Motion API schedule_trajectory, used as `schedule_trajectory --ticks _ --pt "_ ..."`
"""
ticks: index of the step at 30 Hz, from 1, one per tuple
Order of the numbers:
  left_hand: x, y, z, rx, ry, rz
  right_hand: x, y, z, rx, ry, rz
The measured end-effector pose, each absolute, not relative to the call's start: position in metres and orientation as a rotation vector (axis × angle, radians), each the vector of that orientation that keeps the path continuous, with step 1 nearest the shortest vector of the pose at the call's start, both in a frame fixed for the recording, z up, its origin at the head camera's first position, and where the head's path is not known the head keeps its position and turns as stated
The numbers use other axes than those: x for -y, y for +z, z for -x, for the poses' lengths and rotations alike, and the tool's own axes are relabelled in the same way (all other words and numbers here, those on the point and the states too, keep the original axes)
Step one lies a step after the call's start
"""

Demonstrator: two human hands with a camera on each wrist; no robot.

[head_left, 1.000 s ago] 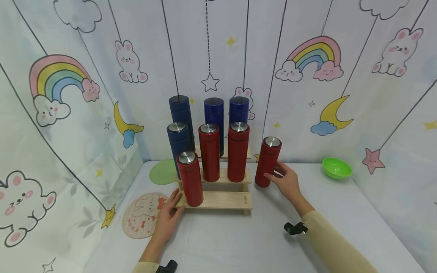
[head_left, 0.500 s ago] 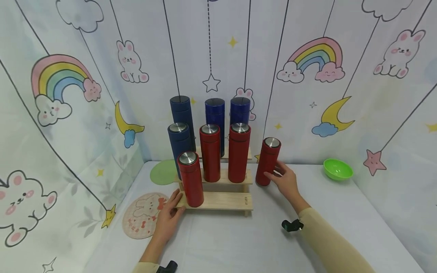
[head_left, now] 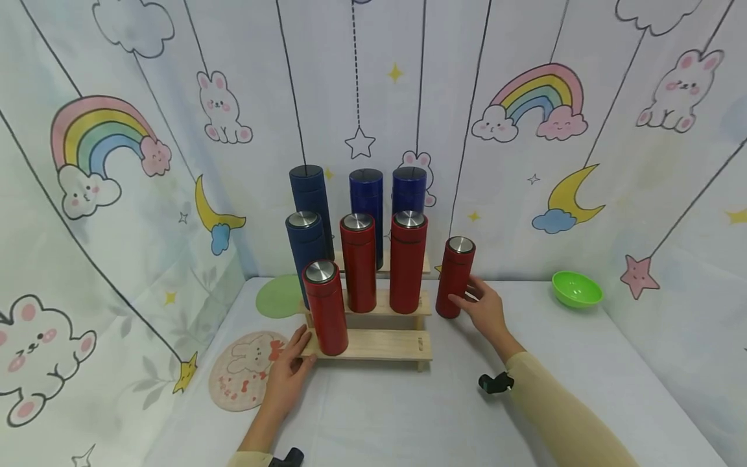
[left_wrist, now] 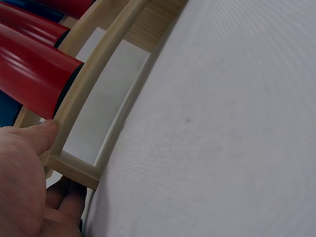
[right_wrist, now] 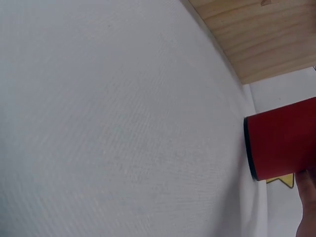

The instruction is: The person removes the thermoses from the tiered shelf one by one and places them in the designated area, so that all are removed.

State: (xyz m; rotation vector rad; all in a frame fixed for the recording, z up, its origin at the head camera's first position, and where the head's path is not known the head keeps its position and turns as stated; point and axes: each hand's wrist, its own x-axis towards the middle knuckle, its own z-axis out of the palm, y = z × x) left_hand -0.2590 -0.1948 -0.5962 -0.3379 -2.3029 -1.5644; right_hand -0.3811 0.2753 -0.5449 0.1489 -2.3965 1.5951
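A red thermos flask (head_left: 455, 279) with a steel-topped lid stands nearly upright at the right of a tiered wooden rack (head_left: 385, 342). My right hand (head_left: 483, 312) holds it low down, thumb in front and fingers behind. In the right wrist view the red flask's dark base (right_wrist: 250, 148) is near the white cloth; whether it touches is unclear. At the rack's lower left end, my left hand (head_left: 287, 371) grips the wood, its thumb (left_wrist: 42, 136) beside the front red flask (head_left: 325, 310) on the lowest step.
Two red flasks (head_left: 358, 266) (head_left: 408, 266) and a blue one (head_left: 306, 250) stand on the middle step, with blue flasks (head_left: 366, 194) behind. A green bowl (head_left: 576, 289) lies far right. Left are a round rabbit mat (head_left: 236, 383) and a green disc (head_left: 275, 298). A printed curtain hangs behind.
My right hand and the red flask have shifted slightly left, toward the rack, and the flask's top has come a little nearer upright. My left hand stays at the rack's end.
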Motion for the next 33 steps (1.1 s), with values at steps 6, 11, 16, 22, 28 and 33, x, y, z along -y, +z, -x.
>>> schedule_trajectory --ticks 6,11,16,22,28,33 --pt "0.195 -0.597 0.259 2.296 -1.592 0.332 -0.278 -0.545 0.383 2.426 1.577 -0.153" --pt "0.196 -0.595 0.258 2.323 -1.591 0.333 -0.279 -0.545 0.384 2.438 1.569 -0.166" --pt "0.195 -0.594 0.257 2.325 -1.579 0.337 -0.280 -0.546 0.384 2.441 1.578 -0.143" --pt "0.195 -0.593 0.257 2.325 -1.602 0.327 -0.280 -0.547 0.385 2.446 1.567 -0.131" --pt "0.195 -0.594 0.258 2.308 -1.625 0.332 -0.282 -0.543 0.381 2.482 1.503 -0.141" --pt "0.195 -0.596 0.259 2.292 -1.627 0.333 -0.288 -0.531 0.372 2.452 1.461 -0.198"
